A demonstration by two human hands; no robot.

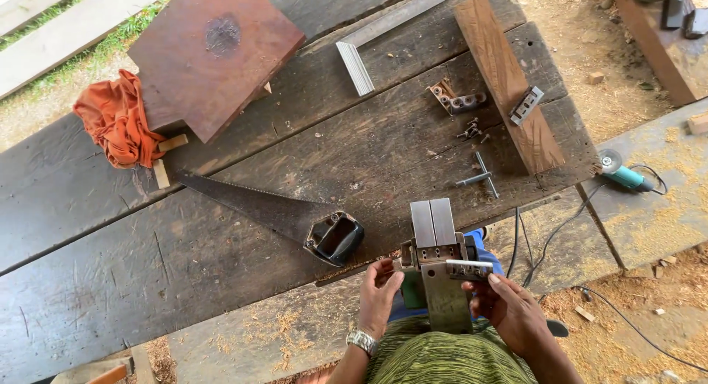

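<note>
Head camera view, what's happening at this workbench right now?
A person holds a metal planer-like tool upside down over their lap, left hand gripping its side, right hand pressing a small blade plate against it. On the dark wooden bench lie a handsaw, an orange cloth and a T-shaped wrench.

Grey metal planer body (pixel 440 270), upright btwn both hands, flat blade (pixel 467 269) laid across its right side

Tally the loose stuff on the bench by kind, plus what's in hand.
Handsaw: 1
Orange cloth: 1
Reddish boards: 2
Metal square: 1
T-wrench: 1
Metal tool, held by left hand and right hand: 1
Total: 7
</note>
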